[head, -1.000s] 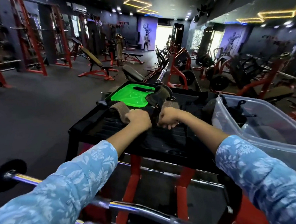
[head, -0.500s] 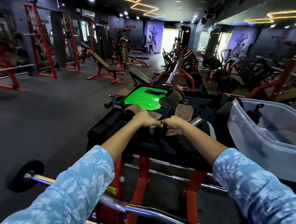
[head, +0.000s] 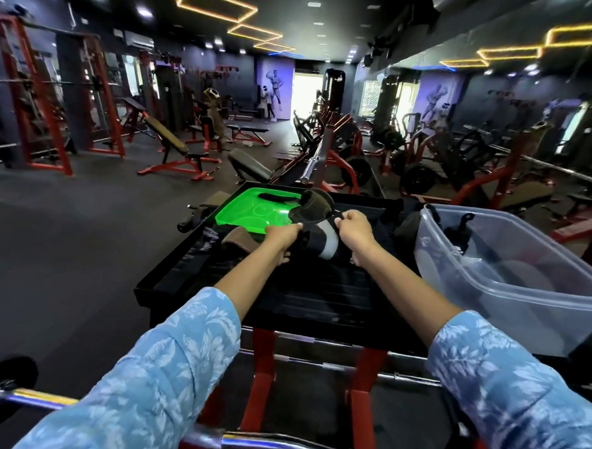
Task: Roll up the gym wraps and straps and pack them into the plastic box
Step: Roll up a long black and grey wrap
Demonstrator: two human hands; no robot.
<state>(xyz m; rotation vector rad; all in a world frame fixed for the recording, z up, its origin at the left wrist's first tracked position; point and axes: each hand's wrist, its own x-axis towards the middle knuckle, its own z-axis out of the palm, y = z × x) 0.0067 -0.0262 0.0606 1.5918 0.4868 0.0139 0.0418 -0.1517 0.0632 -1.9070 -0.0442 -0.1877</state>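
I am looking down over two blue-patterned sleeves at a black ribbed counter (head: 318, 294) in a gym. Both my hands are closed on one dark wrap with a grey band (head: 323, 237), lifted just above the counter: my left hand (head: 282, 237) pinches its near-left end and my right hand (head: 352, 229) pinches the far edge, fingers curled, so the cloth is stretched between them. I judge it is held taut this way so it can be rolled tightly from one end. A brown padded strap (head: 237, 240) lies on the counter just beside my left hand, and another dark wrap (head: 314, 201) rests beyond, partly on a green lid (head: 250, 211) that also carries a thin black strap. The clear plastic box (head: 511, 270) stands to my right, tilted toward me, with a few dark straps already inside near its far wall. More dark gear sits between the box and my right hand; I cannot tell what it is. Nothing blocks the way to the box.
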